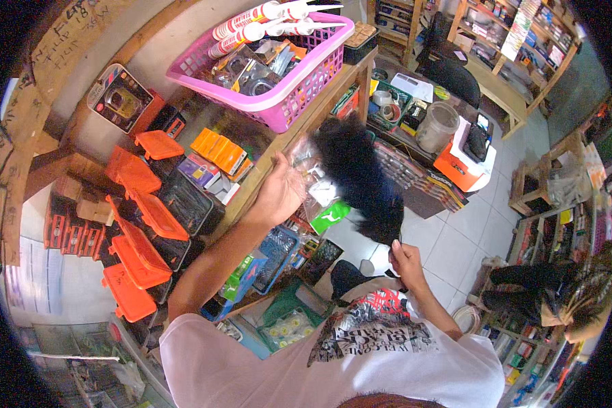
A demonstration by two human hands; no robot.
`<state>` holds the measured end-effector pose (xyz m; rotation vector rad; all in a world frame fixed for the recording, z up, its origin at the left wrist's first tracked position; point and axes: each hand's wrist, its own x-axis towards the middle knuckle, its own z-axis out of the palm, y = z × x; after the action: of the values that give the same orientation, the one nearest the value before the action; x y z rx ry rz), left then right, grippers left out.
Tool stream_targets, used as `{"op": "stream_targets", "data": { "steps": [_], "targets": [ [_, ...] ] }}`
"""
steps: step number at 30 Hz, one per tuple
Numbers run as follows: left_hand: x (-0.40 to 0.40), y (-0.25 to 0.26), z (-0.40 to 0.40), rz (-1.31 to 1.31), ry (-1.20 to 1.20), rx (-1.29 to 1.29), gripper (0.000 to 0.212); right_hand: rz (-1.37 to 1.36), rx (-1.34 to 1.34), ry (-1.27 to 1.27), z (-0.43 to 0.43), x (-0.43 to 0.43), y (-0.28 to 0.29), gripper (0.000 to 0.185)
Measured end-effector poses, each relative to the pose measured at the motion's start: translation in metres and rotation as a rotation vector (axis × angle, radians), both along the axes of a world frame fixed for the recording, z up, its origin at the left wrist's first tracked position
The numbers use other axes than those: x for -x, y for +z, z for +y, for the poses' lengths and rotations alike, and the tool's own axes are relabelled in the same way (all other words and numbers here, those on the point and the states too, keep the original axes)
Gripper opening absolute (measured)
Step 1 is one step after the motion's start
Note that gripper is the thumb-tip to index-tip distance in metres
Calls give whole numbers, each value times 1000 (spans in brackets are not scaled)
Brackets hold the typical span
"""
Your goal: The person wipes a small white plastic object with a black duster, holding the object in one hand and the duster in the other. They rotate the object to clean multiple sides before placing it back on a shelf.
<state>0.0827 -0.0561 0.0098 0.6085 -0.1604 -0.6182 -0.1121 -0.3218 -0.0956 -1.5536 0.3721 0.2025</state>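
My right hand (407, 260) is closed on the lower end of a black feather duster (359, 171), whose dark, blurred head reaches up and to the left. Near the wooden shelf edge, my left hand (281, 191) has its fingers spread beside clear plastic packets (319, 188), one with a bright green label. Whether its fingertips touch the packets cannot be told. Above it on the shelf stands a pink plastic basket (285, 109) filled with packaged goods and silicone sealant tubes (242, 38).
Black bins with orange lids (155, 217) line the left shelf, near small orange boxes (219, 150). A blue basket (275, 260) and a green tray (296, 306) sit below. On the counter at the upper right are a clear tub (437, 127) and an orange box (459, 163).
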Motion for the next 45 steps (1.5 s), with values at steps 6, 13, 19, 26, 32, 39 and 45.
{"op": "stream_targets", "data": {
  "steps": [6,13,19,26,32,39,45],
  "targets": [
    [5,5,-9,4,94,-61,58,-13,-9,81,-13,3,-1,54],
    [1,-7,-1,-47,-18,-70,65,-23,15,102,-14,2,-5,51],
    [8,7,-4,-49,-9,-117,65,-126,-35,-185,-5,-6,3,45],
    [18,4,-6,-134,-282,-236,72,-274,-92,-305,-20,-53,60,30],
    [21,0,-8,-138,-426,-257,73,-314,-328,-63,0,-85,58,24],
    [18,-6,-8,-154,-418,-288,69,-272,-152,-156,30,-92,84,18],
    [12,-19,-1,-63,-381,-471,61,-393,124,-151,30,-91,101,14]
  ]
}}
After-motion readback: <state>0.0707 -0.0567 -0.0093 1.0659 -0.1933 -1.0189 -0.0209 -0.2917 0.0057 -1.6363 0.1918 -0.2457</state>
